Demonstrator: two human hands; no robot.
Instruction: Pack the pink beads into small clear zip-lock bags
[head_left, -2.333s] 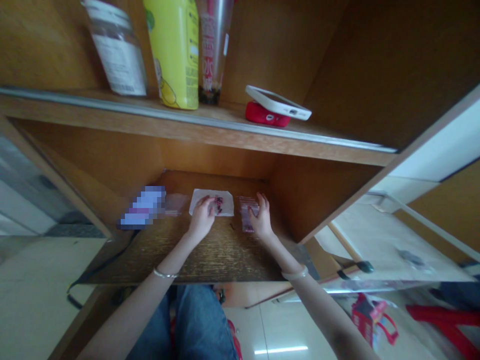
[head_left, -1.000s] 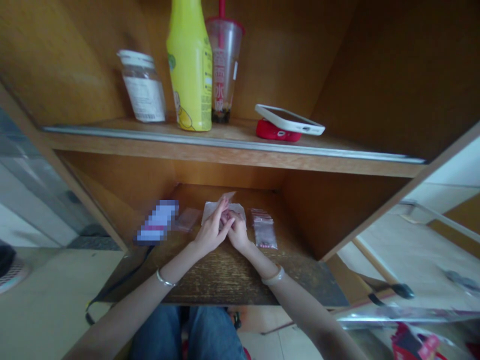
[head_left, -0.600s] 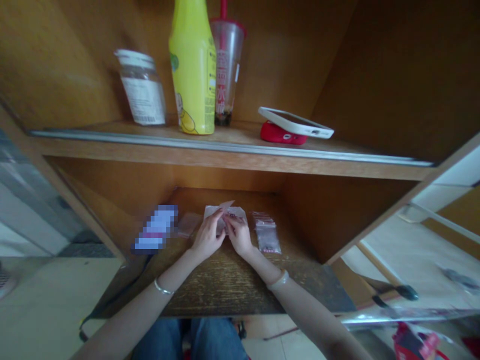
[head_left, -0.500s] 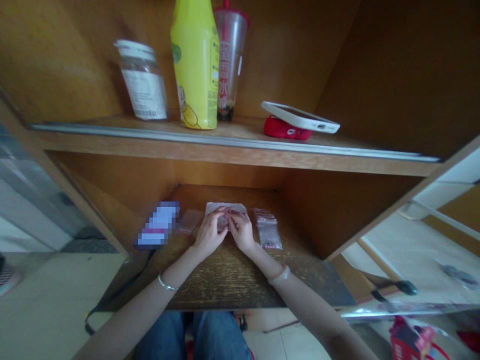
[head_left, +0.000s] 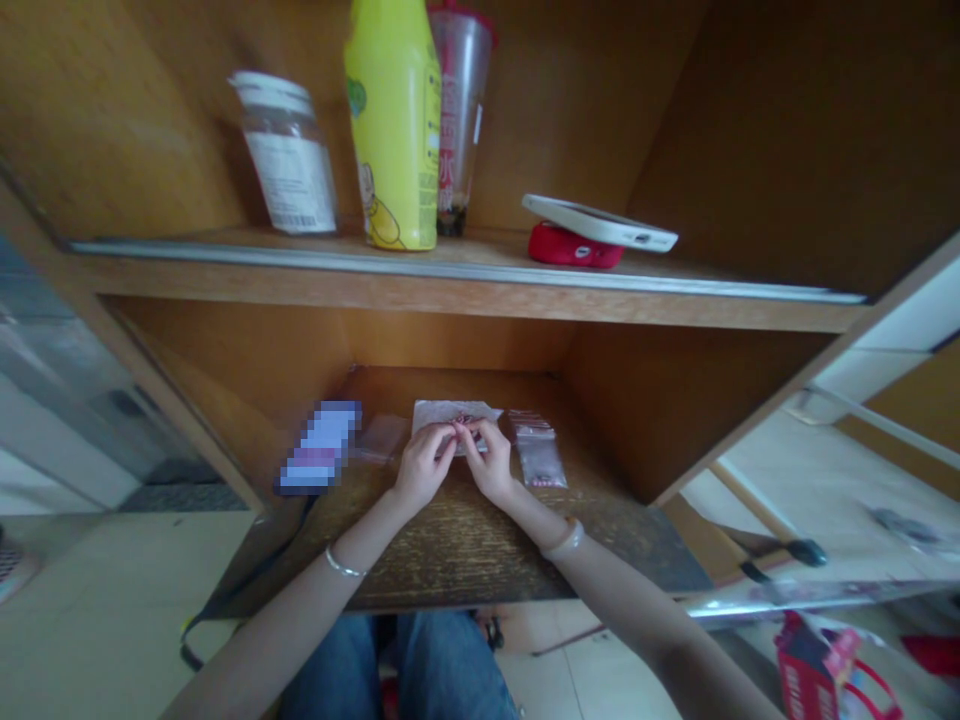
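My left hand [head_left: 424, 462] and my right hand [head_left: 489, 460] meet at the fingertips over a white sheet [head_left: 431, 410], possibly paper or tissue, on the desk board. Both are closed in a pinch; whatever sits between the fingers is too small to make out. Small dark and reddish bits, perhaps beads, lie on the sheet just beyond the fingertips. Right of my right hand lies a clear zip bag [head_left: 540, 460] with small pink beads at its lower end. To the left of my left hand rests another flat clear bag [head_left: 379, 440].
A phone [head_left: 319, 450] with a blurred screen lies at the left, a dark strap trailing from it. On the shelf above stand a white-lidded jar [head_left: 289, 165], a yellow bottle [head_left: 396, 130], a clear cup [head_left: 459, 120] and a white phone [head_left: 600, 222] on a red case [head_left: 574, 246].
Both hands have drawn slightly toward me and their fingers have shifted, uncovering more of the white sheet and the small bits on it. The camera view has tilted a little.
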